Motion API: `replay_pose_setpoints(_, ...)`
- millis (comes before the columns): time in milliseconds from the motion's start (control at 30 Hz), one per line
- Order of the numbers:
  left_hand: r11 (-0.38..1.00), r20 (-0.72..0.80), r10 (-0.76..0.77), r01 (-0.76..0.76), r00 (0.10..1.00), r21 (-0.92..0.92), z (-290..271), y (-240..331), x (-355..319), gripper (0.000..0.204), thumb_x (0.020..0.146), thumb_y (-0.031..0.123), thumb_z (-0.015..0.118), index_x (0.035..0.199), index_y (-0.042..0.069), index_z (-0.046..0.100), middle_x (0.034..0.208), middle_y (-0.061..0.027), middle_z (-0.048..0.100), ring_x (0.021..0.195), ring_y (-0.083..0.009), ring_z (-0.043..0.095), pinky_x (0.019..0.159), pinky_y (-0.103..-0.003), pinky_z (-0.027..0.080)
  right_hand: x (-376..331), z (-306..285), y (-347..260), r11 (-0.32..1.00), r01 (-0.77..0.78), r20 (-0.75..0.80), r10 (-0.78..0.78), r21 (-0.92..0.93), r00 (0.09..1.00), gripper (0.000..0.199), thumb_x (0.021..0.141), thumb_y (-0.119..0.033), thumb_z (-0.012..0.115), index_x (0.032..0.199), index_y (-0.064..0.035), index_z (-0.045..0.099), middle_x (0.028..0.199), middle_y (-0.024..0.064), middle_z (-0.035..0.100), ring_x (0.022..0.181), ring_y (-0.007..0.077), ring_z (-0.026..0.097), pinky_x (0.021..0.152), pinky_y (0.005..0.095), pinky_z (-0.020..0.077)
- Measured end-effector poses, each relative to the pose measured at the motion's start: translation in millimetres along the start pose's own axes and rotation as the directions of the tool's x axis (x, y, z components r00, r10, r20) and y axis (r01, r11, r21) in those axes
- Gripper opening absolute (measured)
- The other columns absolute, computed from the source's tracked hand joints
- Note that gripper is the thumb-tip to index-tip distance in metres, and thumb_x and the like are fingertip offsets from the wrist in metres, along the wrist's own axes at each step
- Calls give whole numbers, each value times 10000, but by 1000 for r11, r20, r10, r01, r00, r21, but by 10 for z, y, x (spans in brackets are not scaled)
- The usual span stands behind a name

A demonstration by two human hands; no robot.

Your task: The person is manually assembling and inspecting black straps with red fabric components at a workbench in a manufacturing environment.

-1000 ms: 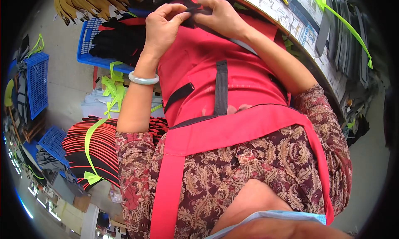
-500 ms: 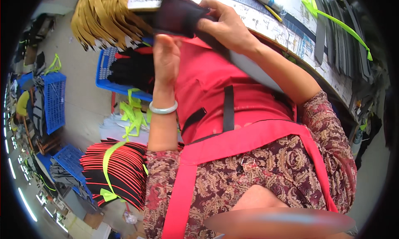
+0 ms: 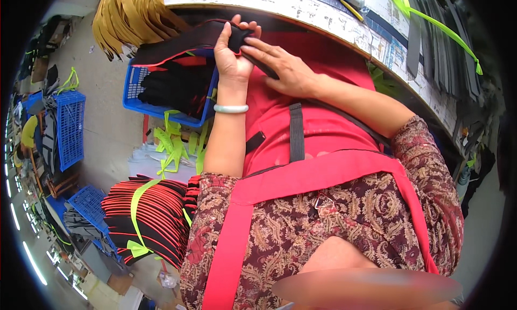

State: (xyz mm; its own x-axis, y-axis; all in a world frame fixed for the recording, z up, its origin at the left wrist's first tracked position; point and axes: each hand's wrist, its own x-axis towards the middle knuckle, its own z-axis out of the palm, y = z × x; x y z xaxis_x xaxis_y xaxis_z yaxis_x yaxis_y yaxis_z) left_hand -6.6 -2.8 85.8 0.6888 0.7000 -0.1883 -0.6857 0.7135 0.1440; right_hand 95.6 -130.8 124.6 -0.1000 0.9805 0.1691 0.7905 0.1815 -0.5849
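Head view finds the red-edged black strip (image 3: pixel 183 43) just off the worktop's (image 3: pixel 301 14) near edge, its loose end reaching over the far rim of the blue basket (image 3: pixel 161 114); the left hand (image 3: pixel 235 62) has its fingers curled about it, while the right hand (image 3: pixel 288 73) lays nearly straight fingers against it, whether pinching I cannot tell. It looks light, soft and floppy, unlikely to slip or break, best held by the bordered edges, one hand to each side.
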Motion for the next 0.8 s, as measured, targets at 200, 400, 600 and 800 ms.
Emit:
replay_pose_setpoints(200,995,-36,-38,41,999,91,-463,-178,106,638,983,533,343,1118,-75,479,974,-148,588,1078,-339,560,1055,-486,398,482,195,286,973,-78,213,125,-216,969,616,723,-96,568,1330,-95,461,1413,106,440,1080,322,600,816,438,535)
replay_pose_setpoints(400,995,-199,34,-15,979,97,-349,-126,160,377,920,331,613,1005,-30,548,866,-115,632,879,-280,621,898,-445,500,253,89,204,986,-137,229,156,-96,961,506,741,-76,560,1241,-78,489,1277,114,529,985,357,630,782,469,531)
replay_pose_setpoints(600,991,-300,-64,97,952,97,-362,-200,268,217,900,224,649,957,33,563,817,-78,614,771,-261,624,809,-444,528,546,197,400,971,-220,369,239,-94,898,403,719,-87,572,1114,-27,526,1202,151,564,983,381,613,779,471,524)
replay_pose_setpoints(800,993,-229,-21,47,973,109,-651,-159,189,217,911,172,618,1020,-8,562,783,-64,587,738,-211,582,806,-404,514,281,236,263,968,-247,327,249,-46,912,503,737,-65,539,1236,-101,490,1363,143,469,1014,379,605,827,475,516)
